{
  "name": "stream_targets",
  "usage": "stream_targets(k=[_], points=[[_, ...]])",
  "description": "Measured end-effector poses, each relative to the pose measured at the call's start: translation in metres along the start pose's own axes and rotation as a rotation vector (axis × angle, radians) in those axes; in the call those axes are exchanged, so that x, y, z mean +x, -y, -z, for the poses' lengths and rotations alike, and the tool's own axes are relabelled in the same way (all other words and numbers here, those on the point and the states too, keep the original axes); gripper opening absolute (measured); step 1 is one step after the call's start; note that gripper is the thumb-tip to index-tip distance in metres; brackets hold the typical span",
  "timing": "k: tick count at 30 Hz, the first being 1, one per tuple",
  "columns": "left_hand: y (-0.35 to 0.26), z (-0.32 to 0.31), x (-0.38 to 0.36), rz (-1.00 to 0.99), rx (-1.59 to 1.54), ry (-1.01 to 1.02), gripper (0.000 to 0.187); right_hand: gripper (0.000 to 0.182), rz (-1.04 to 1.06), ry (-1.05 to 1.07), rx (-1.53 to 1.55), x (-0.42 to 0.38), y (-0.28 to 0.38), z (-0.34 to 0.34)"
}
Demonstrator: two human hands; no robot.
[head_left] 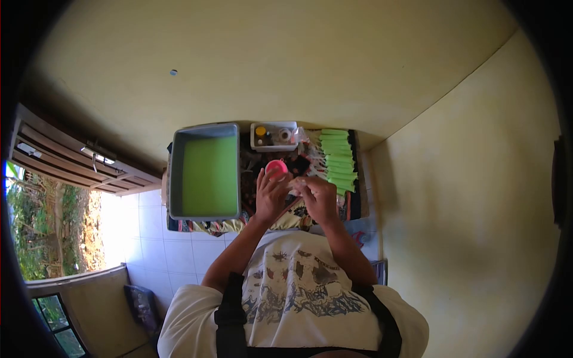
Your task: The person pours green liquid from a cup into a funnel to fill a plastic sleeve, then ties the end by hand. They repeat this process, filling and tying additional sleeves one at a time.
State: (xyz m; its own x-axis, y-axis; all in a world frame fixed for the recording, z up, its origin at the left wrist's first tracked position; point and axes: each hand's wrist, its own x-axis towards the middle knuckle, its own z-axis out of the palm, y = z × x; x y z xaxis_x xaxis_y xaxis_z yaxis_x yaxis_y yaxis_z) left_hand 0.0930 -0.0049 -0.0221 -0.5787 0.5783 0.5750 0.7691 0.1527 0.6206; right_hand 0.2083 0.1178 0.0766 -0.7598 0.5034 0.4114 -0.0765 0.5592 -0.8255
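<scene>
My left hand is above the middle of the table, its fingers curled against a round pink piece with a raised rim; it looks like a funnel or small cup, and its lower part is hidden. Close beside it, my right hand is closed, thumb and fingertips pinching a thin clear plastic piece that stretches toward the left fingers. To the right lies a row of several slim plastic tubes filled with light green. On the left stands a grey basin holding green liquid.
A white basket at the table's back holds a yellow-capped bottle and a roll. Clear plastic strips lie beside the tubes. The table has a patterned cloth and stands against the wall. An open door is at left.
</scene>
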Motion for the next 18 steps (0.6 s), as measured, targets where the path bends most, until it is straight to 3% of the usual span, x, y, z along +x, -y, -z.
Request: stream_targets(k=[2, 5, 6, 9, 10, 13, 14, 18], points=[[-0.034, 0.015, 0.01, 0.072, -0.07, -0.063, 0.035, 0.016, -0.083, 0.024, 0.065, -0.002, -0.009, 0.004], [-0.032, 0.011, -0.025, 0.319, -0.245, 0.103, 0.035, 0.016, -0.001, 0.087, 0.05, 0.001, -0.02, 0.018], [-0.04, 0.009, -0.027, 0.688, -0.547, 0.251, 0.029, 0.017, -0.025, 0.121, 0.022, -0.001, -0.024, 0.023], [-0.066, -0.001, -0.021, 1.414, -1.223, 0.343, 0.037, 0.012, -0.114, 0.238, 0.112, -0.008, -0.027, 0.038], [-0.056, -0.017, -0.029, 1.443, -1.594, 0.308, 0.036, 0.012, -0.132, 0.298, 0.024, -0.011, -0.026, 0.045], [-0.053, -0.05, -0.023, 1.403, -2.006, 0.313, 0.033, 0.013, 0.002, 0.284, 0.103, -0.021, -0.022, 0.06], [-0.054, -0.053, -0.019, 1.463, -1.991, 0.272, 0.033, 0.014, 0.07, 0.259, 0.101, -0.029, -0.031, 0.062], [-0.064, -0.056, -0.011, 1.664, -1.893, 0.136, 0.036, 0.014, -0.018, 0.305, 0.125, -0.043, -0.041, 0.089]])
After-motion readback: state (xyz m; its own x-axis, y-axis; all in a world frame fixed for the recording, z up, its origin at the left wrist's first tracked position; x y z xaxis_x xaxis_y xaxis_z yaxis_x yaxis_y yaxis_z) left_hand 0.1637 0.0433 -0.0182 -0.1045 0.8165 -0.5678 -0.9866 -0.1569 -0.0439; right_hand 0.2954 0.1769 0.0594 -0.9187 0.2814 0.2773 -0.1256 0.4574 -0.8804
